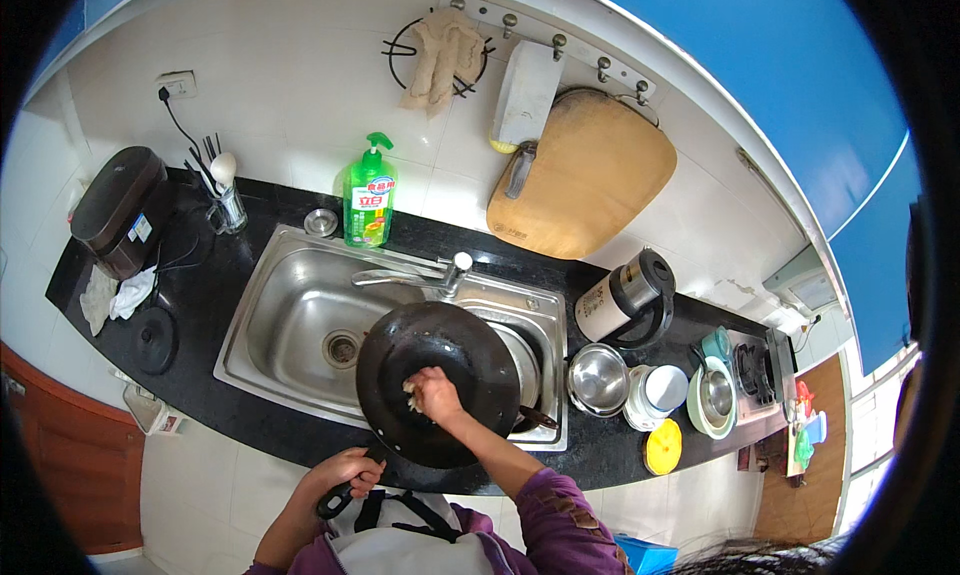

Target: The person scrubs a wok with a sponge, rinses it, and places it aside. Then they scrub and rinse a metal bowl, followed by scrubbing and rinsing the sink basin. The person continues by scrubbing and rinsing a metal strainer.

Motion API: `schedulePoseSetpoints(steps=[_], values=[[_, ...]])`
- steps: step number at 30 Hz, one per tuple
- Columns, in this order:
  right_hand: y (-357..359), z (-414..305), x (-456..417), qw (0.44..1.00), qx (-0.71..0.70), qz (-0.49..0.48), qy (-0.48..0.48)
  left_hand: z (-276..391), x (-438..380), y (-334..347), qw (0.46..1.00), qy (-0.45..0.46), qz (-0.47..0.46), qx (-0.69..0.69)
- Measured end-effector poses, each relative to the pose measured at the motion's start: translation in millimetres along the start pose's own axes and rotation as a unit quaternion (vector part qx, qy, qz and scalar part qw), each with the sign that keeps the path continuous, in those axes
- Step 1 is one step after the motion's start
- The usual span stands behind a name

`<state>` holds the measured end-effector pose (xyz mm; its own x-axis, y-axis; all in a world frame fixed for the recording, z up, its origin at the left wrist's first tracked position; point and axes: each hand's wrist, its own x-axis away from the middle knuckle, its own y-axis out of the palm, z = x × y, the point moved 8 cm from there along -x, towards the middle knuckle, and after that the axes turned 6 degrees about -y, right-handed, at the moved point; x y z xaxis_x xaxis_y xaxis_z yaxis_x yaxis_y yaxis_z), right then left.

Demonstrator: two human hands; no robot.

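Note:
A dark wok (450,350) rests over the right half of the stainless steel double sink (292,275). My left hand (349,470) is closed around the wok's black handle (335,501) near the counter's front edge. Inside the wok, my right hand (435,395) presses a pale, crumpled scrubber or cloth (411,396) to the inner surface; most of it hides under my fingers. Behind the wok stands the chrome faucet (454,275), its spout turned left over the larger basin. A pale, round-rimmed vessel (517,357) shows partly from under the wok in the smaller basin.
A green dish soap pump bottle (367,200) stands behind the sink. To the right are an electric kettle (626,297), a steel bowl (598,380), stacked white bowls (652,395) and a yellow lid (663,447). A cutting board (585,177) and cleaver (525,94) hang on the wall.

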<state>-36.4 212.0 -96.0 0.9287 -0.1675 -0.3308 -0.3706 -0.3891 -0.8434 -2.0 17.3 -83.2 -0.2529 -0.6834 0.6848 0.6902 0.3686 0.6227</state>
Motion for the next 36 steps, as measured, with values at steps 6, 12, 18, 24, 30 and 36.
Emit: schedulePoseSetpoints(steps=[6,12,18,24,30,36], values=[[0,49,-12,0.986,0.028,0.016,0.164,0,0,2,1.000,-0.003,-0.004,-0.002],[-2,-5,-8,0.999,0.030,0.014,0.019,-2,-3,-1,1.000,-0.009,0.000,0.002],[-3,51,-19,0.974,0.099,0.051,0.195,1,0,3,1.000,0.008,0.012,-0.001],[9,3,-23,0.988,0.057,-0.001,0.141,-5,-5,-4,1.000,0.011,-0.002,0.013],[-20,55,-12,0.967,0.126,-0.008,0.223,8,5,10,0.999,0.014,0.026,-0.019],[-1,41,-5,0.992,0.037,-0.040,0.116,-1,-1,5,1.000,-0.010,0.005,0.014]])
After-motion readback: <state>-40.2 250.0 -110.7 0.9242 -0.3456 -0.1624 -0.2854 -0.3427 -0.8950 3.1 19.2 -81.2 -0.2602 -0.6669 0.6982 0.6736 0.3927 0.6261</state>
